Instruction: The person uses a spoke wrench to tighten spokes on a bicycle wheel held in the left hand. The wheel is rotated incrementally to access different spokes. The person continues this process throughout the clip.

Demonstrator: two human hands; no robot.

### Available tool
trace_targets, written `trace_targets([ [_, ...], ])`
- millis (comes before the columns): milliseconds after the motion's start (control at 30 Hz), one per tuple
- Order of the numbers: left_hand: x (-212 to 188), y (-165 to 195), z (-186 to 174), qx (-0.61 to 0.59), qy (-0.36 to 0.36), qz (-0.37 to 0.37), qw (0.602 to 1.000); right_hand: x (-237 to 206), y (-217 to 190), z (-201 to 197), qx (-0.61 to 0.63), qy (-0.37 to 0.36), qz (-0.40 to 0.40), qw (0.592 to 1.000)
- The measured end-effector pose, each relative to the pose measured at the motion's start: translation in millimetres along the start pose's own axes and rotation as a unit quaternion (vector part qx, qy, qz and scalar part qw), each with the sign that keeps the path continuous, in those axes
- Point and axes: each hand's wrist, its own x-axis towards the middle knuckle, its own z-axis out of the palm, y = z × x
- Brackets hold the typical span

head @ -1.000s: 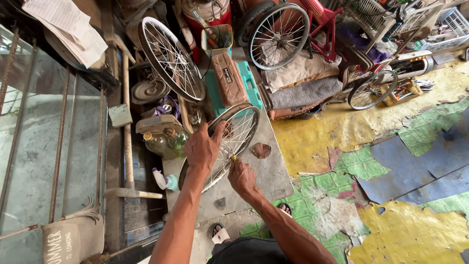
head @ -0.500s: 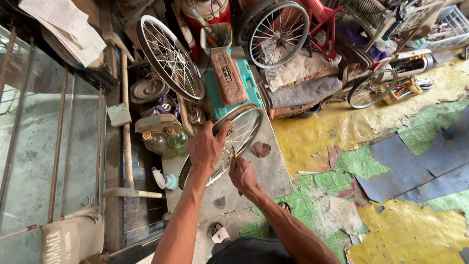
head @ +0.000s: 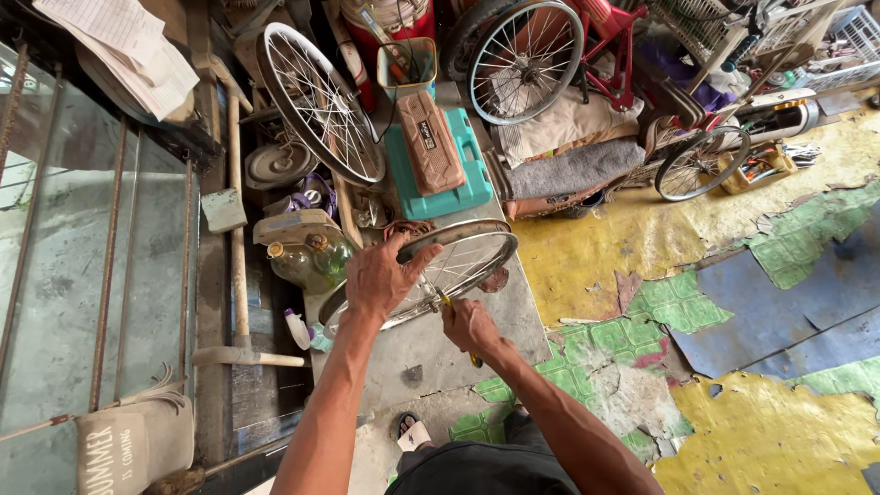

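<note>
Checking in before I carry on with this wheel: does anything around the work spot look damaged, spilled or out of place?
The floor covering right of the wheel is damaged: yellow, green and blue layers are torn and peeling, with loose flakes. Nothing looks spilled. The left hand grips the rim, and the right hand holds a yellow-handled tool at the spokes.

Brown rectangular case (head: pixel 428 142), small label on top, lying on teal plastic case (head: pixel 466 183) at top centre. Grey fabric sign (head: pixel 112 454) with dark lettering, bottom left corner. Stack of printed paper sheets (head: pixel 128 50), top left. No screens.
</note>
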Motion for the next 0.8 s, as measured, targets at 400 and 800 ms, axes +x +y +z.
trace_targets([
  [400,5,-18,5,0.022,-0.061,-0.029,0.997,1,25,17,-0.149,-0.012,-0.001,0.989],
  [800,14,-14,9,-0.041,-0.07,0.031,0.996,35,36,-49,-0.297,-0.044,-0.286,0.91],
])
